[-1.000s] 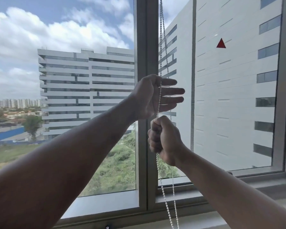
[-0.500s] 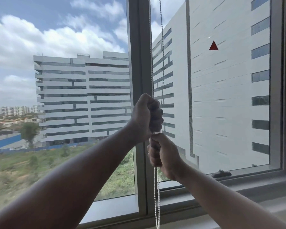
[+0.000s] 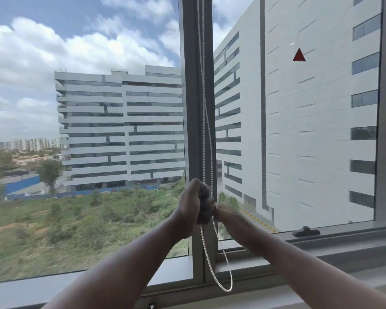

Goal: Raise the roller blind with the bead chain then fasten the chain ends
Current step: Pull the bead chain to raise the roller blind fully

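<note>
A white bead chain (image 3: pixel 206 121) hangs in two strands in front of the grey centre mullion (image 3: pixel 191 108) of the window. My left hand (image 3: pixel 193 202) is a closed fist around the chain at lower centre. My right hand (image 3: pixel 228 216) sits just to its right and slightly lower, blurred, also closed on the chain. Below both hands the chain drops into a loop (image 3: pixel 225 286) that ends near the bottom frame. The roller blind itself is out of view above.
A window sill (image 3: pixel 321 284) runs along the bottom. A dark window latch (image 3: pixel 305 231) sits on the right pane's lower frame. A red triangle sticker (image 3: pixel 299 55) is on the right glass. Buildings and green ground lie outside.
My left hand closed from open fingers onto the chain. Both hands have travelled downward together with it, and the chain's bottom loop has come into view.
</note>
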The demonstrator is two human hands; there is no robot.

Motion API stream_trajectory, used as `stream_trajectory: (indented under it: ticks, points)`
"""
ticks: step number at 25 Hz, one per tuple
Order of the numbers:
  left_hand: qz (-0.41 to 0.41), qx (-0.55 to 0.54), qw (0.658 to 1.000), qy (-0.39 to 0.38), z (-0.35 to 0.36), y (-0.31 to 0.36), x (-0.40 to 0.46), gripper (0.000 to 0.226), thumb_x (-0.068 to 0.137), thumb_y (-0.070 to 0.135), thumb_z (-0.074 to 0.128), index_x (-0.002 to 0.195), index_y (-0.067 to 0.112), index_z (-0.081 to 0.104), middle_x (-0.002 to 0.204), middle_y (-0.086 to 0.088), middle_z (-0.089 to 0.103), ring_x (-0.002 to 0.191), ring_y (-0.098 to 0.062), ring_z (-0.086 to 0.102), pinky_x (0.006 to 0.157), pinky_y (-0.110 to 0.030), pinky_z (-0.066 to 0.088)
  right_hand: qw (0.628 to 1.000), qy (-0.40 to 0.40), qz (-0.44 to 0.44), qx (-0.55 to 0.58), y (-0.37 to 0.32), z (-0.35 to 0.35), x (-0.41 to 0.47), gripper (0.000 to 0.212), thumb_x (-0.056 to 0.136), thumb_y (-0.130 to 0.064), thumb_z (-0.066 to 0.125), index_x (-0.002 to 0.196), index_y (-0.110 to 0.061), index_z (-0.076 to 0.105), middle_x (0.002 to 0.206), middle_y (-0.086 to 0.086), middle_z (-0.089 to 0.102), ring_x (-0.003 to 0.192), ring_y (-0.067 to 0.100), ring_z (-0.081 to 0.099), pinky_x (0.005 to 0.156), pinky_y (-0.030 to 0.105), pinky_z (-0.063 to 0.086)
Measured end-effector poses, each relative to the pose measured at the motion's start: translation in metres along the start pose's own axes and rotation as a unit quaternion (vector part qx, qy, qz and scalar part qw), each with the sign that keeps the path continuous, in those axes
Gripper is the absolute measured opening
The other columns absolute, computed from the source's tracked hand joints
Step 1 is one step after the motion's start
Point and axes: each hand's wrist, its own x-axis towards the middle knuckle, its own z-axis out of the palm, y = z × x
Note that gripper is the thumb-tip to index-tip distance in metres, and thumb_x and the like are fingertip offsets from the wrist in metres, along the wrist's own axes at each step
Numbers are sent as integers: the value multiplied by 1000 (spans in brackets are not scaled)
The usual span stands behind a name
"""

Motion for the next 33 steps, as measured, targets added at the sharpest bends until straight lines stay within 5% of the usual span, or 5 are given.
stream_trajectory:
  ticks: [6, 12, 16, 28, 33]
  points:
    - [-16, 19, 1000, -10, 7, 1, -5, 28, 89, 29, 35, 65, 27, 20, 49, 6, 21, 43, -11, 9, 40, -15, 15, 979, 124, -11, 164, -92, -29, 46, 38, 98, -15, 34, 114, -13, 68, 114, 14, 77, 99, 22, 70, 82, 36, 43]
    - [-20, 36, 997, -66, 20, 7, -16, 23, 78, 30, 39, 63, 26, 21, 52, 5, 17, 47, -11, 8, 42, -18, 9, 947, 100, -20, 304, -131, -25, 58, 31, 94, -16, 33, 79, -15, 60, 53, 0, 53, 39, 11, 35, 43, 21, 26]
    - [-3, 109, 991, -71, 19, 14, -19, 22, 77, 33, 40, 64, 26, 24, 56, 2, 18, 51, -15, 10, 45, -23, 11, 935, 101, -30, 339, -129, -25, 54, 28, 88, -15, 30, 63, -22, 42, 49, -6, 22, 37, 9, 12, 40, 19, 12]
    - [-71, 123, 985, -95, 21, -12, -34, 24, 76, 34, 41, 65, 24, 21, 55, 0, 20, 51, -15, 11, 48, -28, 9, 948, 122, -32, 293, -95, -12, 38, 29, 89, -17, 30, 61, -24, 34, 45, -8, 21, 37, 10, 10, 39, 17, 15]
    - [-149, 257, 939, -172, 7, -22, -39, 31, 94, 30, 38, 82, 13, 60, 85, -9, 72, 74, -19, 64, 60, -24, 43, 948, 133, 9, 290, -67, 3, 10, 32, 93, -15, 29, 61, -23, 33, 47, -6, 20, 45, 14, 5, 45, 25, 6]
